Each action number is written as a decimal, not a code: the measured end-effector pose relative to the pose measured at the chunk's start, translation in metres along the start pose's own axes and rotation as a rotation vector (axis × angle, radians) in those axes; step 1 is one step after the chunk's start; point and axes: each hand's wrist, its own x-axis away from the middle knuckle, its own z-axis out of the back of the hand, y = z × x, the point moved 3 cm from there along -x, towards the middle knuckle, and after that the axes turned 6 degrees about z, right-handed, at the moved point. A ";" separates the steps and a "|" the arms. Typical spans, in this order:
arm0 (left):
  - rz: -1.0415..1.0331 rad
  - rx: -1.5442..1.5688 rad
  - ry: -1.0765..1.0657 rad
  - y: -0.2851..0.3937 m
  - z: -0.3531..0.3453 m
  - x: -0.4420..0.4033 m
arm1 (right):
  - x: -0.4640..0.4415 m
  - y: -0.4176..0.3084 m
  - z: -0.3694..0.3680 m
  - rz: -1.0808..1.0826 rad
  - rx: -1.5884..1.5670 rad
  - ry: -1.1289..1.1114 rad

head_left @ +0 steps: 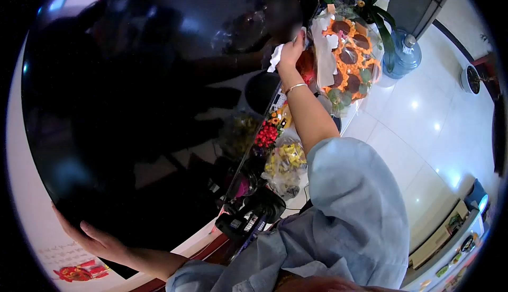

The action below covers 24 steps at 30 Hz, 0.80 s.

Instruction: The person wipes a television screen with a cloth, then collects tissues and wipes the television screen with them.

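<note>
A large black television screen (132, 106), glossy with reflections, fills the left and middle of the view. My right hand (292, 54), with a bracelet at its wrist, is closed on a crumpled white cloth or tissue (275, 58) at the screen's lower edge. Close beside that hand is a wrapped bouquet of orange crocheted-looking sunflowers (349, 55). My left hand (98, 244) lies against the screen's edge at the lower left, fingers stretched out and thumb apart, holding nothing. Part of its palm side is hidden.
Along the screen's lower edge stand red berries (267, 134), a clear bag of yellow packets (286, 159) and a black device (248, 212). Beyond the bouquet are a blue water jug (403, 59) and green leaves (383, 22). A potted plant (470, 79) stands on the tiled floor (407, 128).
</note>
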 end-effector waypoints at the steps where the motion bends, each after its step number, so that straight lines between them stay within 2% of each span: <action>1: -0.006 -0.006 0.005 -0.001 0.000 -0.001 | -0.008 -0.003 -0.006 -0.088 -0.089 0.012; 2: -0.001 -0.001 0.004 -0.001 0.000 0.000 | -0.016 -0.006 -0.013 -0.170 -0.175 0.020; 3: 0.001 0.004 0.000 -0.001 0.000 0.000 | -0.018 -0.070 -0.017 -0.146 -0.296 0.048; 7: 0.019 0.029 -0.011 0.003 0.000 -0.002 | -0.080 -0.210 -0.046 0.644 -0.192 -0.170; 8: 0.016 0.020 -0.009 0.002 0.000 -0.002 | -0.099 -0.227 -0.057 0.740 -0.183 -0.150; 10: 0.007 0.001 -0.005 -0.003 0.001 -0.001 | -0.137 -0.212 -0.069 0.865 -0.019 -0.054; 12: 0.021 -0.038 -0.006 -0.004 0.000 -0.001 | -0.185 -0.100 -0.071 0.287 0.189 -0.292; 14: 0.063 -0.117 -0.009 -0.006 0.000 0.002 | -0.162 -0.060 -0.047 0.366 0.008 0.142; 17: 0.091 -0.110 -0.007 -0.004 0.000 0.003 | -0.178 0.075 -0.046 -0.001 -0.059 0.184; 20: 0.124 -0.094 -0.001 -0.010 0.000 0.007 | -0.174 0.086 -0.041 -0.368 -0.214 0.231; 24: 0.117 -0.107 0.001 -0.016 0.002 0.009 | -0.172 0.074 -0.037 -0.585 -0.445 0.261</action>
